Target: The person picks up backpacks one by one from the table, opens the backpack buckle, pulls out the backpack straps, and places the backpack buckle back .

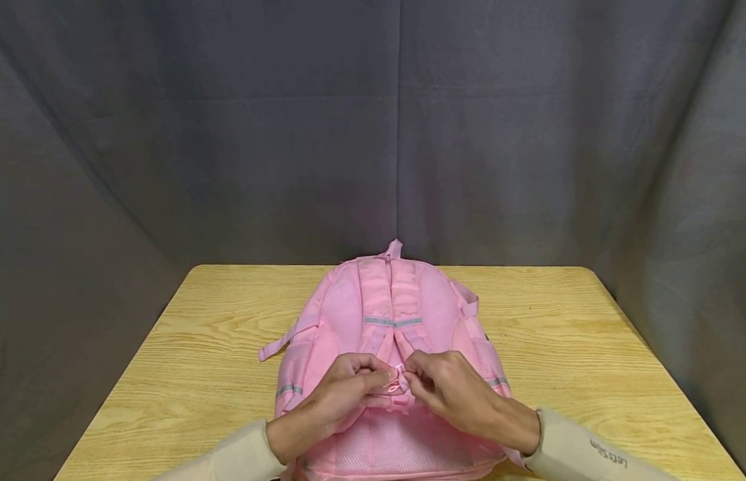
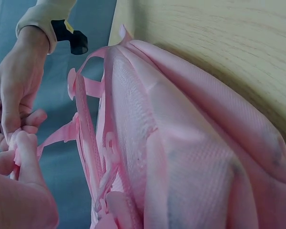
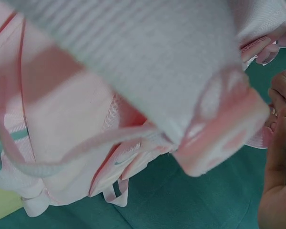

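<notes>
A pink backpack [image 1: 343,307] lies on the table with its shoulder straps [image 1: 390,287] facing up. Over the middle of it, my left hand [image 1: 337,397] and right hand [image 1: 460,391] come together fingertip to fingertip. Both pinch the narrow pink chest strap [image 1: 403,382] around its buckle, whose shape is mostly hidden by the fingers. The left wrist view has the strap [image 2: 59,135] running from a shoulder strap to the pinched fingertips. In the right wrist view, a blurred pink padded strap [image 3: 219,129] fills the foreground, with fingers at the right edge.
The wooden table [image 1: 186,361] extends on both sides of the backpack. Dark grey curtain [image 1: 277,147] hangs behind and at both sides. A loose webbing strap [image 1: 277,349] sticks out at the bag's left, and a strap loop [image 1: 467,298] at its right.
</notes>
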{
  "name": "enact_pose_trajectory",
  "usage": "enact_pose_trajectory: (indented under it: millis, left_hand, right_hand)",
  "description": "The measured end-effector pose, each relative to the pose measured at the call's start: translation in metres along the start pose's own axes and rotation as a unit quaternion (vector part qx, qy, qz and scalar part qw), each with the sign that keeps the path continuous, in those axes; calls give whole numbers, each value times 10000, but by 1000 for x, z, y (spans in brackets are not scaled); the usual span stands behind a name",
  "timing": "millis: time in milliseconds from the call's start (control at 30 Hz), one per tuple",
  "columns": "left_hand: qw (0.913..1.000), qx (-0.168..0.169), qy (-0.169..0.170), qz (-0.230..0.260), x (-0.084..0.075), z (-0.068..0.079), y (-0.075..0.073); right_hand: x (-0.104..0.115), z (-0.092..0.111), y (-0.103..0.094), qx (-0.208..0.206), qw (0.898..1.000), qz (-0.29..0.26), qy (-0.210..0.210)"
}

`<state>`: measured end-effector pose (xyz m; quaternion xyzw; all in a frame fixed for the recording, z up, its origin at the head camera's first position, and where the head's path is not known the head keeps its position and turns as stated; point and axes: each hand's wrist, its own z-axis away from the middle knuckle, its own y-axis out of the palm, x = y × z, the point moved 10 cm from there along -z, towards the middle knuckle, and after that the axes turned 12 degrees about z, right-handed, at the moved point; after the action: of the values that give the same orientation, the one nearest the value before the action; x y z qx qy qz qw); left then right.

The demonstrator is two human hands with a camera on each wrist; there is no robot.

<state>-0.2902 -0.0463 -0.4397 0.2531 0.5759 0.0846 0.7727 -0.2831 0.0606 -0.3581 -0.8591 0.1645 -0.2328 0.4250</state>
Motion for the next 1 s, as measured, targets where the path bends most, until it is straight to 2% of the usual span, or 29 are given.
enact_pose_trajectory:
  millis: [167,333,567,800,1000]
  left_hand:
    - [10000,-34,-3,28,0,-1,-1]
    - [9997,-176,86,-108,0,-2,-2]
    - [9958,-375,387,-739,-4,-1,-4]
    - [9895,-326,764,-1183,-11,1,-1]
    - [9886,-250,795,-1252,-11,1,1]
  right_hand:
    - [1,1,-2,-120,9999,54,-37]
    - [-4,0,0,-4,9994,249,221]
    - [-13,-3,6,372,9964,390,659]
    - [-12,-7,8,676,9941,517,672]
    - [-9,-8,8,690,9950,419,581]
